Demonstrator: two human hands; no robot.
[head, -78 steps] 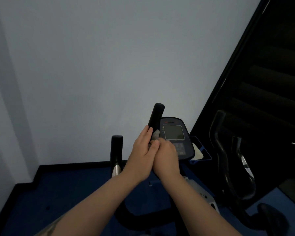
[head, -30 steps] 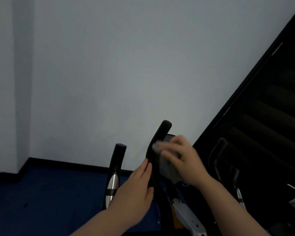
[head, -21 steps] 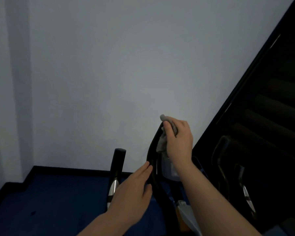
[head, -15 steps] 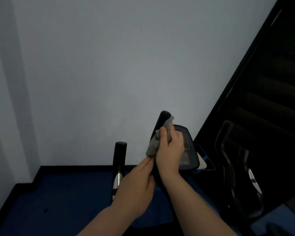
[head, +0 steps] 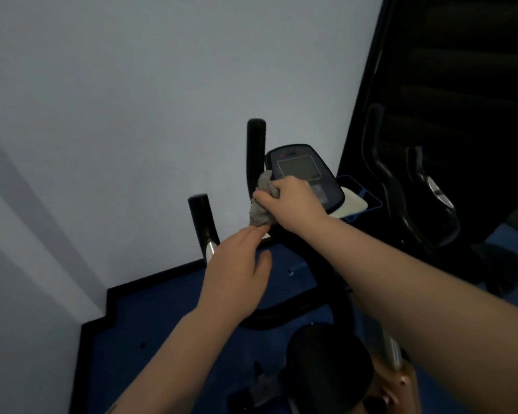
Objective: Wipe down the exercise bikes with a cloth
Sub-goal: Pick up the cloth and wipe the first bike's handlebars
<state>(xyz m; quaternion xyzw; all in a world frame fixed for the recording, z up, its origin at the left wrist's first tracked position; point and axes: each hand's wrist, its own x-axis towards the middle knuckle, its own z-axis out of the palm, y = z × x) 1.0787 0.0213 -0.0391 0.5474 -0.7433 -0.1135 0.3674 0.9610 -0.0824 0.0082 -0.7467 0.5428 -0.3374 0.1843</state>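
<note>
A black exercise bike stands before me with two upright handlebar grips, the right grip [head: 255,144] taller than the left grip [head: 201,216]. Its console [head: 299,170] with a grey screen sits to the right of them. My right hand [head: 293,201] grips a crumpled grey cloth [head: 259,209] and holds it against the lower part of the right grip. Just below the cloth, my left hand [head: 237,276] lies over the handlebar with its fingers fairly straight; its fingertips touch the cloth's lower edge. The black saddle [head: 326,360] is below my arms.
A second dark exercise bike [head: 407,186] stands to the right against a black wall panel [head: 461,70]. A pale wall [head: 132,100] rises close behind the handlebars. Blue floor [head: 150,318] with a black skirting edge lies below.
My right hand has slid the cloth down the right grip from its top to its lower part. The left hand stays below it on the bar. The view has tilted down, showing the saddle.
</note>
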